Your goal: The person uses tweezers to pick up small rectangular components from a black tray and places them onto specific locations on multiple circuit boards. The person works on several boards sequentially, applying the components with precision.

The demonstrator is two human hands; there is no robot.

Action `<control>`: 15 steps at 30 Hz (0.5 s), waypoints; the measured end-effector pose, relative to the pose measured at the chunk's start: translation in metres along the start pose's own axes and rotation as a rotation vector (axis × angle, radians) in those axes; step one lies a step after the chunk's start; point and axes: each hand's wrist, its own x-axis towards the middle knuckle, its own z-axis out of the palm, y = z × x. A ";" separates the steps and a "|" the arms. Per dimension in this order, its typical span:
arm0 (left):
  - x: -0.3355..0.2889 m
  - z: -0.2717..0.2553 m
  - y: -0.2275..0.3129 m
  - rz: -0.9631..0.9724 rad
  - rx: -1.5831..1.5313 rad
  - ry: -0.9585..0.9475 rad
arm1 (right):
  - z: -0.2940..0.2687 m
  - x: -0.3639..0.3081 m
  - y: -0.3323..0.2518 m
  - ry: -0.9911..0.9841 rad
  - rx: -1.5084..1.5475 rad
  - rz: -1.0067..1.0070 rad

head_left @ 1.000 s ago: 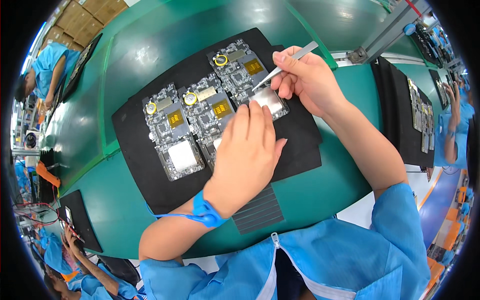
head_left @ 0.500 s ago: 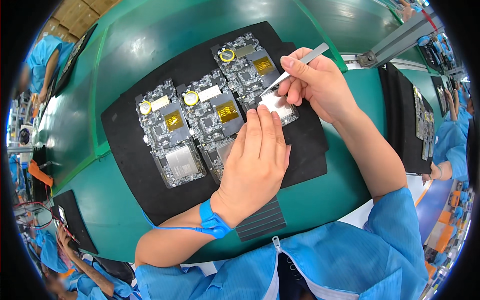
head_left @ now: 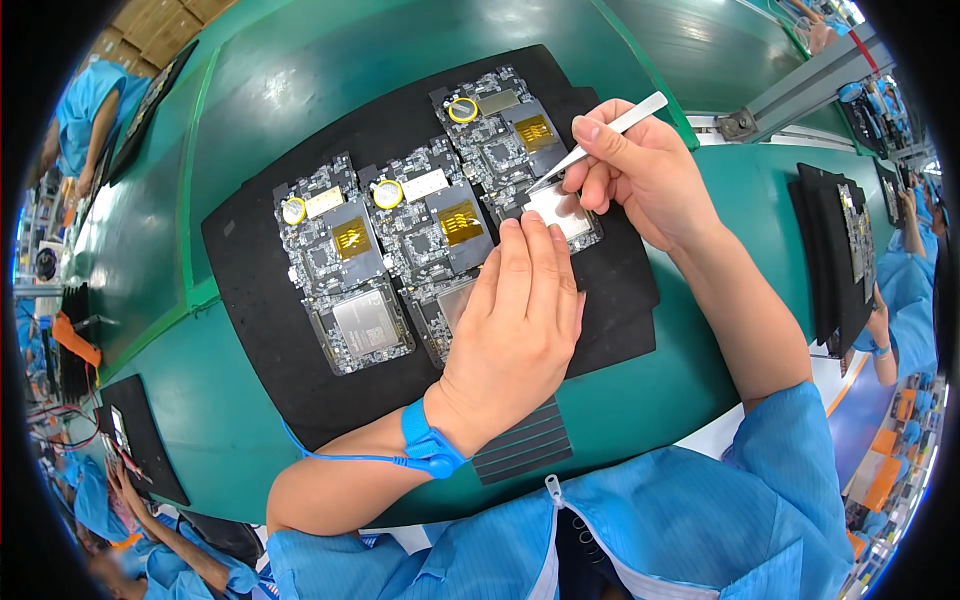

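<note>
From my remote seat, going left to right: at 10 o'clock, a co-worker (head_left: 90,110) in blue; at 9, an orange object (head_left: 75,340); near 8, another co-worker's hand (head_left: 122,485) at a small dark pad (head_left: 160,450) on the green bench (head_left: 200,385). Mid-view, a black mat (head_left: 250,300) carries three circuit boards, each with a yellow-rimmed round cell, an amber patch and a silver square. Left board (head_left: 318,258) lies toward 9:30; middle board (head_left: 420,245) toward 11, lower end partly behind my left hand (head_left: 515,315). That hand is palm down, fingers straight and close together, fingertips at the lower-left edge of the silver square (head_left: 570,222) on the right board (head_left: 500,150); I see no grip, and can't tell what's under the palm. Blue strap (head_left: 430,447) on its wrist, cord running toward 8. Right board sits at 12, its silver square toward 1:30. My right hand (head_left: 640,175), at 2, pinches metal tweezers (head_left: 605,140) between thumb and fingers, tips slanting toward 7 by the square's upper-left corner; can't tell if they touch. At 3, stacked dark pads (head_left: 822,260) bear more boards (head_left: 857,235), a third co-worker's hand (head_left: 878,325) beside them.
</note>
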 end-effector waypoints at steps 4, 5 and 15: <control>0.000 -0.001 0.001 -0.004 0.004 -0.005 | -0.001 0.000 0.000 -0.021 -0.004 0.009; 0.000 0.000 0.000 -0.008 -0.011 -0.004 | -0.001 0.001 0.000 -0.022 -0.006 0.008; 0.002 0.001 -0.002 -0.070 -0.154 0.039 | -0.002 0.002 -0.001 -0.025 -0.010 0.016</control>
